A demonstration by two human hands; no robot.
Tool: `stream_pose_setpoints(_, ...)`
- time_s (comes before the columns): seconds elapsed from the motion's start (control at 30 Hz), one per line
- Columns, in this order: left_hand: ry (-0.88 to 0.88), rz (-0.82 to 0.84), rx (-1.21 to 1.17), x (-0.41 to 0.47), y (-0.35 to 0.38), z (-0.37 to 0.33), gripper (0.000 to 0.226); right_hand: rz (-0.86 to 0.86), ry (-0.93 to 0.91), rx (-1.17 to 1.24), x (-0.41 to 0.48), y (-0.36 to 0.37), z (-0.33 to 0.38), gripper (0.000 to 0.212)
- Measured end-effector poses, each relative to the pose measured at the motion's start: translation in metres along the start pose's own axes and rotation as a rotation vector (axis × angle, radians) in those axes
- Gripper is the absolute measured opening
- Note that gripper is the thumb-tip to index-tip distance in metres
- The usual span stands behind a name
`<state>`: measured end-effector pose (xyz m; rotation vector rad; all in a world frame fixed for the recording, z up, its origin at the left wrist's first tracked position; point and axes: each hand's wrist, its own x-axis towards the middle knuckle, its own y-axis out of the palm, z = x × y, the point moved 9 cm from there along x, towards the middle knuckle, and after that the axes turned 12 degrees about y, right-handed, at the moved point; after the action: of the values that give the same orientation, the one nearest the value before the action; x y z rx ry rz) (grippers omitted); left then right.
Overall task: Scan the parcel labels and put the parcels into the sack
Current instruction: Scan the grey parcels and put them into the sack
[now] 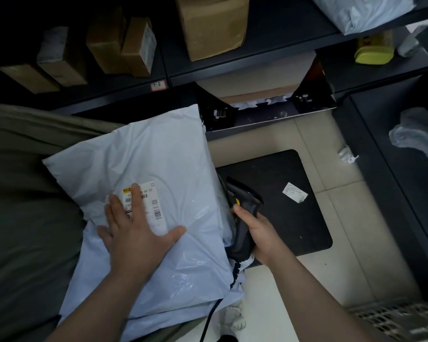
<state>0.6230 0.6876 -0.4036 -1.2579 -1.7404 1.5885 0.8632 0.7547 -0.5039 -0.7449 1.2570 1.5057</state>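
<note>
Nearest, at 6 o'clock: two bare forearms reaching in from the bottom edge.

Left hand (134,233) lies flat on the top white poly mailer (143,174), fingers spread, thumb out toward 3 o'clock. It's pressing, not gripping. Two fingertips partly cover the shipping label (147,206), and the barcodes at the label's right edge stay exposed.

Right hand (258,230) is wrapped tight around the grip of a black handheld barcode scanner (244,211), forefinger up by the yellow trigger. Its coiled cable (234,272) drops toward 6 o'clock. The scanner head sits just beside the mailer's right edge, at 3 o'clock from the label.

Key relation: the label is at 9 o'clock from the scanner, near it, with its long axis running roughly 11 to 5. My read: the scan comes first, and the left fingers may need to clear the label.

At least one more white mailer (124,292) sits under the top one. The pile rests on the olive-green sack (25,198), which fills 8 to 10 o'clock. I can't see the sack's mouth.

Beyond the scanner, at 3 o'clock: a black mat (294,218) on the tile floor.

Far, at 12 o'clock: dark shelving (269,28) with cardboard boxes (213,23).
</note>
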Motion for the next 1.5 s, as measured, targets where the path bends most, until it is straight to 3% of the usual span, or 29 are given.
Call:
stream_pose_setpoints(0.2,0.022,-0.007,0.012,-0.002,0.002,-0.001,0.132,0.071,0.043,-0.002,0.002,0.003,-0.008,0.034)
stream_pose_setpoints(0.47,0.039,-0.008,0.022,-0.003,0.001,0.0,0.132,0.028,0.127,0.001,0.017,0.002,-0.02,0.023)
stream_pose_setpoints(0.57,0.04,0.008,0.036,-0.002,0.004,0.001,0.133,0.024,0.122,0.043,0.021,0.0,-0.023,0.03)
stream_pose_setpoints(0.83,-0.022,0.017,0.079,0.0,0.01,0.007,0.129,0.005,-0.039,0.132,0.0,-0.005,0.0,0.028)
stream_pose_setpoints(1.0,-0.036,0.051,0.138,0.0,0.015,0.01,0.127,-0.003,-0.109,0.12,-0.039,-0.009,0.028,0.016)
stream_pose_setpoints(1.2,0.022,0.207,0.321,-0.002,0.039,-0.001,0.12,0.077,-0.191,0.125,-0.092,-0.004,0.066,0.02)
stream_pose_setpoints(1.33,0.088,0.267,0.152,0.0,0.043,-0.018,0.123,0.021,-0.208,0.041,-0.101,-0.001,0.064,0.014)
stream_pose_setpoints(1.5,0.204,0.449,-0.057,0.008,0.065,-0.016,0.113,-0.067,-0.241,-0.05,-0.108,0.004,0.062,0.033)
